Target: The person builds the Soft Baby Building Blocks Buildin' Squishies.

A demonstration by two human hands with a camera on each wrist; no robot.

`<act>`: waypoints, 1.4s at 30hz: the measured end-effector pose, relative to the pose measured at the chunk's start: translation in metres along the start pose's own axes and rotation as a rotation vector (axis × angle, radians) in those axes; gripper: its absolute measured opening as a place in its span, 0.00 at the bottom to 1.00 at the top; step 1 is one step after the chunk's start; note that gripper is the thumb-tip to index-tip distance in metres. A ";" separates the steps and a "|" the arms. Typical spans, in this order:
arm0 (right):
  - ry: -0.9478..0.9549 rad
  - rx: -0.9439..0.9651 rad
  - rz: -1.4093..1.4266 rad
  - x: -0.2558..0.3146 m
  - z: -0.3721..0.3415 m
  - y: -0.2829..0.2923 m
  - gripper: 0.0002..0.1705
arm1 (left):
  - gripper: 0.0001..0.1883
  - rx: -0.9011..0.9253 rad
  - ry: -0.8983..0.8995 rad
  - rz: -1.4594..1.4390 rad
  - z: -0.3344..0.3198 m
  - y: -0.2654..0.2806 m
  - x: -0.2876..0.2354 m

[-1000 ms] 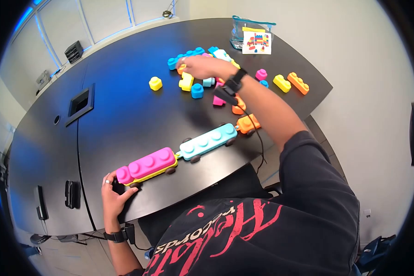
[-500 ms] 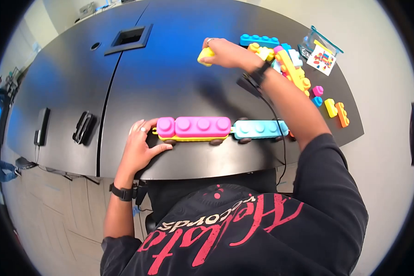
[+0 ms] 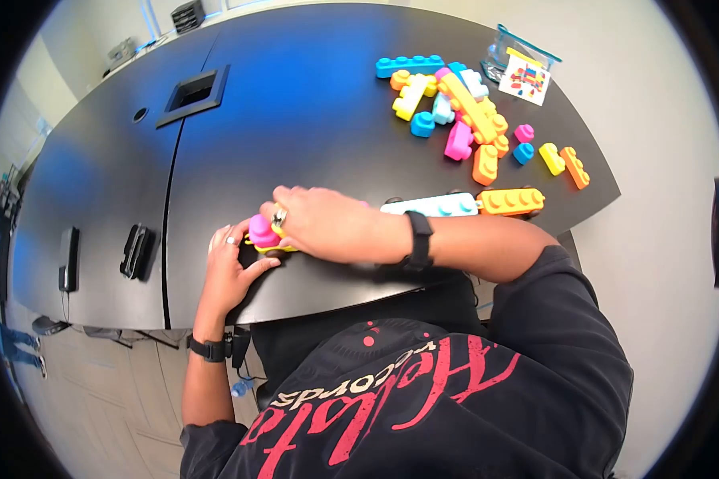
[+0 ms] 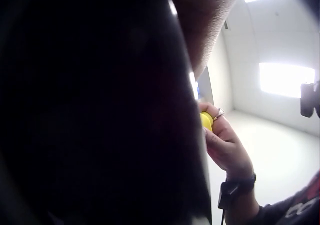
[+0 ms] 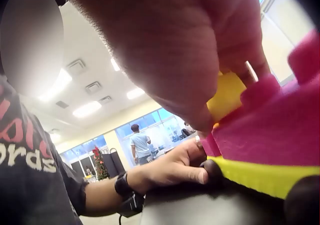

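Right hand (image 3: pixel 319 223): fingers pinched about one yellow building block (image 5: pixel 227 97). Carried in, moments earlier, from above the bench (image 3: pixel 272 112); by then at the pink-topped wagon (image 5: pixel 270 135), beside a pink stud. Whether it touched or had seated, I could not tell.

Left hand (image 3: pixel 232 275): eight o'clock from the right hand; thumb and fingers gripped the wagon's end, as before.

Pale blue wagon (image 3: pixel 435 205), orange wagon (image 3: pixel 511 202): in line, three o'clock from the right hand.

Loose building blocks (image 3: pixel 467 104): heaped at two o'clock, with the clear pouch (image 3: pixel 499 52) and picture card (image 3: pixel 525 76) farther out the same way.

Meaning of the change, in my judgement: fetching had given way to fitting. The left hand seemed to steady the wagon; the yellow block called for alignment, then a press.
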State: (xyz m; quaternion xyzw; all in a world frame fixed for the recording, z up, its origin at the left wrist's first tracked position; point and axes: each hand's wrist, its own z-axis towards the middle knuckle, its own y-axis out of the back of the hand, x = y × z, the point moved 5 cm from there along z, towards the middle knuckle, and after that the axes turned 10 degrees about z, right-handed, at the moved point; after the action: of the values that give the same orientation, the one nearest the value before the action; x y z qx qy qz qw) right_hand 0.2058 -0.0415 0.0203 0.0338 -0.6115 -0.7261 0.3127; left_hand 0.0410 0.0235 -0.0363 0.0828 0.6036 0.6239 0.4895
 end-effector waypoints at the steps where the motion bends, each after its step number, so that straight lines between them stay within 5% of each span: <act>1: -0.002 -0.074 -0.003 0.002 -0.003 -0.004 0.24 | 0.36 -0.045 -0.029 -0.003 0.000 -0.002 0.003; 7: 0.012 -0.057 0.060 -0.005 -0.017 0.025 0.58 | 0.36 -0.080 -0.029 0.001 0.000 -0.004 0.008; 12: -0.431 -0.006 0.089 -0.098 -0.045 0.101 0.40 | 0.38 -0.037 0.011 -0.018 -0.002 -0.006 0.008; 14: -0.666 0.037 -0.017 -0.174 -0.075 0.114 0.40 | 0.38 -0.034 0.026 -0.032 -0.003 -0.007 0.010; 18: -1.065 0.089 -0.407 -0.227 -0.147 0.142 0.36 | 0.40 -0.006 0.034 -0.041 -0.002 -0.009 0.013; 21: -1.134 0.264 -0.379 -0.219 -0.171 0.142 0.36 | 0.40 -0.003 0.039 -0.058 -0.002 -0.009 0.014; 29: -1.217 0.160 -0.130 -0.205 -0.187 0.169 0.36 | 0.40 -0.011 0.060 -0.070 -0.002 -0.011 0.017; 35: -1.267 -0.162 -0.559 -0.215 -0.202 0.219 0.30 | 0.38 -0.017 0.040 -0.058 0.000 -0.006 0.010; 42: -0.944 -0.053 -0.359 -0.219 -0.154 0.189 0.28 | 0.38 -0.006 0.054 -0.054 0.001 -0.003 0.006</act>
State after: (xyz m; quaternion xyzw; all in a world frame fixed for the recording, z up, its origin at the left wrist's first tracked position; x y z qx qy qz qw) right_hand 0.5253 -0.0770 0.0808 -0.2013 -0.6520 -0.7199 -0.1270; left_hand 0.0406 0.0279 -0.0409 0.0481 0.6168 0.6144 0.4897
